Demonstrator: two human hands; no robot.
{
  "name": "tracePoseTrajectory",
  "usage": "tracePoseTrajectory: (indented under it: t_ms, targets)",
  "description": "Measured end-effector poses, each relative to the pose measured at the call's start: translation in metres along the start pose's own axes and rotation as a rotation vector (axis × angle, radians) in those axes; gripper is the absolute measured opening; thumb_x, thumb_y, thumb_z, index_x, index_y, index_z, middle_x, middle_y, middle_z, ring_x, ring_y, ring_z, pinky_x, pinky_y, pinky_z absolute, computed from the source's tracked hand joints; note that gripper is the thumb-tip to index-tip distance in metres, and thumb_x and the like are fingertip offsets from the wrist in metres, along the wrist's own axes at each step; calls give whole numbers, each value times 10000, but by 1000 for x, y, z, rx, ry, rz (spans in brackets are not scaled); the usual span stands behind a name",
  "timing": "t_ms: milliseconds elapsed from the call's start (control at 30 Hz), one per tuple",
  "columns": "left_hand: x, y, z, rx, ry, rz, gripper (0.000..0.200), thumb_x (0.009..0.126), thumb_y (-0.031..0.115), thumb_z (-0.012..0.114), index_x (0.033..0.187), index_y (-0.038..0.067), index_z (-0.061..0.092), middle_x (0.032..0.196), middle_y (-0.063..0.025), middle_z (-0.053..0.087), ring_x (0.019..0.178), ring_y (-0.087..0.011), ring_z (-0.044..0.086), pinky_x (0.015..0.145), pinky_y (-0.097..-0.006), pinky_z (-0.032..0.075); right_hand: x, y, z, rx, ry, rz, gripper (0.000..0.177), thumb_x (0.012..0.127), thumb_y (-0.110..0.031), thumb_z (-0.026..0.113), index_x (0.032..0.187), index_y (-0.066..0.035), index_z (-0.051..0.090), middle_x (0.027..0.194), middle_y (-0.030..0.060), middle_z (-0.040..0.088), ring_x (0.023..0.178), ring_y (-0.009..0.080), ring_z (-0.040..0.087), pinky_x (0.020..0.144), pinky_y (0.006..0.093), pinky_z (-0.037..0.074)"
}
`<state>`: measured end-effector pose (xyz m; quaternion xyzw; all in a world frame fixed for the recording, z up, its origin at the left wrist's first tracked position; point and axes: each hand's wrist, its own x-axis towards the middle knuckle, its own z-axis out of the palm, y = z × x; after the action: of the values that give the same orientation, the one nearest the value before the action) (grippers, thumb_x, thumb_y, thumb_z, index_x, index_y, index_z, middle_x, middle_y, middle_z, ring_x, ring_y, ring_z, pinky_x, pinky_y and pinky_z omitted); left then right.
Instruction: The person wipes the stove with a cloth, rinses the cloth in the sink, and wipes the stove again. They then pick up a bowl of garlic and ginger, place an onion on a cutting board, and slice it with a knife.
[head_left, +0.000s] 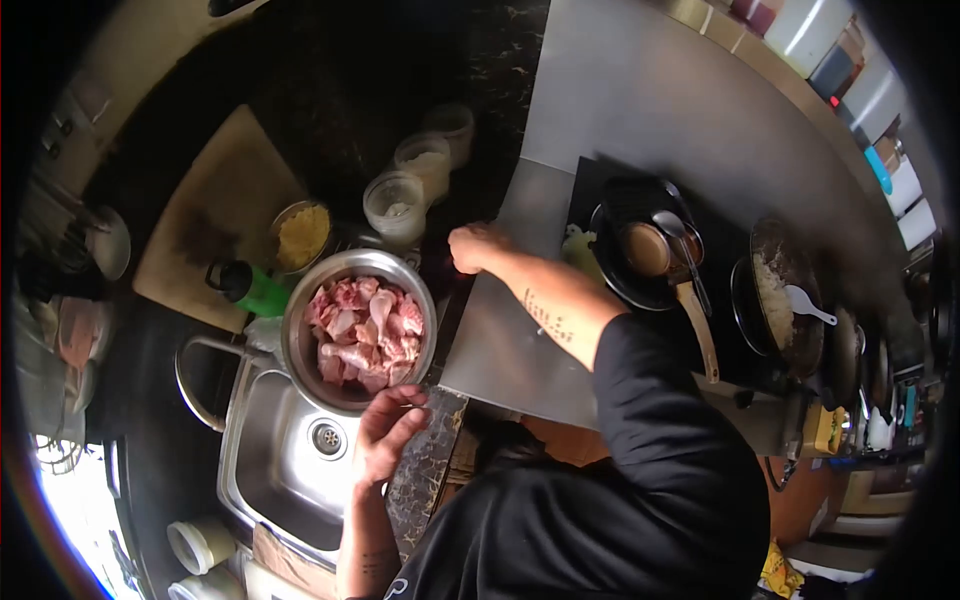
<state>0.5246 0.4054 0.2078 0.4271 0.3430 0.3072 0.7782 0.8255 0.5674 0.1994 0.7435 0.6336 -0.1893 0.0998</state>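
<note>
"Head view: what is nearest?"

"Low down, the left hand (378,435), just beside the near rim of a steel bowl (350,265). Its fingers are loosely curled, with the thumb a little apart; I cannot tell whether it has anything pinched, or whether it touches the rim."

"And the bowl?"

"It sits at the far end of the sink (262,440), heaped with raw meat (382,308). I judge it fairly heavy: stiff metal, hardly fragile, but slick if wet. Best taken by opposite sides of the rim, kept level. The pieces look soft and slippery; a drumstick would grip best at its bony end."

"What about the right hand?"

"Farther out, the right hand (478,247) is above the dark counter (495,130), near the round containers (395,205). Its fingers are curled in, almost a fist, and I cannot tell whether they close on something small."

"Give me numbers, near to far."

"Two pale tubs (200,545) at the lower left, one sink with one drain (328,438), one steel bowl. The meat overlaps too much for an exact count. Beyond the bowl, one green bottle (262,290), one heap of yellow food (303,237), three round containers in a row, and one cutting board (215,190)."

"Off to the right?"

"One white spoon (805,305) resting in white, grainy food (772,285)."
</note>
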Motion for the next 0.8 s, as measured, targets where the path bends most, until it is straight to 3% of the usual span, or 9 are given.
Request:
tracePoseTrajectory:
  t_ms: [67, 167, 267, 333, 400, 467, 533, 667, 800]
  targets:
    - [14, 20, 2, 20, -4, 57, 390, 902, 109, 706, 1248, 25, 546, 1141, -56, 630, 1025, -156, 606, 912, -301, 485, 23, 18, -7, 62, 50, -262, 373, 877, -309, 588, 1066, -8, 700, 1124, 169, 694, 1045, 349, 664, 858, 475, 528]
    - [49, 46, 14, 18, -78, 198, 411, 889, 92, 716, 1246, 6, 531, 1118, -57, 634, 1079, -172, 587, 974, -312, 442, -37, 21, -69, 445, 124, -336, 451, 893, -407, 602, 995, 22, 693, 983, 189, 712, 925, 339, 676, 793, 433, 518]
    - [85, 58, 42, 279, 111, 407, 807, 850, 138, 762, 1502, 73, 292, 1434, -200, 440, 1246, -282, 526, 1014, -407, 458, -82, 20, -83, 850, 157, -335, 450, 969, -420, 573, 1001, 15, 683, 892, 127, 701, 833, 186, 645, 752, 359, 503]
    - [108, 70, 61, 326, 131, 405, 911, 838, 129, 771, 1549, 127, 200, 1527, -233, 303, 1299, -328, 481, 1000, -420, 482, -89, 15, -52, 1390, 228, -397, 461, 983, -448, 559, 1091, -11, 655, 954, 77, 699, 839, 180, 651, 777, 356, 528]
    - [128, 76, 71, 325, -7, 422, 750, 868, 126, 741, 1487, 40, 327, 1384, -186, 508, 1121, -216, 598, 871, -315, 532, -126, 4, -54, 1913, -14, -306, 473, 981, -472, 554, 1160, -39, 615, 1019, 46, 679, 881, 163, 654, 814, 348, 553]
    - [147, 72, 67, 372, -92, 390, 508, 905, 150, 700, 1344, -19, 509, 1184, -127, 651, 980, -148, 634, 828, -280, 526, -145, 5, -41, 2049, -99, -399, 438, 976, -470, 561, 1146, -68, 587, 1042, 43, 656, 919, 117, 640, 804, 319, 564]
    - [139, 77, 73, 432, -29, 386, 348, 931, 174, 666, 1202, -39, 617, 1076, -106, 694, 946, -132, 640, 842, -261, 510, -161, -6, -21, 1996, 141, -609, 376, 992, -412, 560, 1150, -71, 560, 1042, 28, 641, 921, 108, 633, 802, 299, 554]
    - [152, 71, 59, 834, 41, 807, 224, 970, 200, 607, 1002, -11, 677, 854, -97, 701, 753, -109, 586, 706, -295, 489, -179, -9, -17, 2074, 316, -519, 200, 1004, -218, 581, 1132, -66, 561, 990, 0, 620, 907, 74, 593, 815, 244, 511]
    - [113, 123, 89, 740, -25, 759, 260, 966, 233, 619, 925, -21, 651, 670, -77, 594, 694, -65, 477, 636, -275, 452, -212, 9, -49, 1831, 598, -519, 222, 985, -235, 617, 1082, -37, 599, 951, 8, 636, 885, 56, 578, 791, 243, 493]
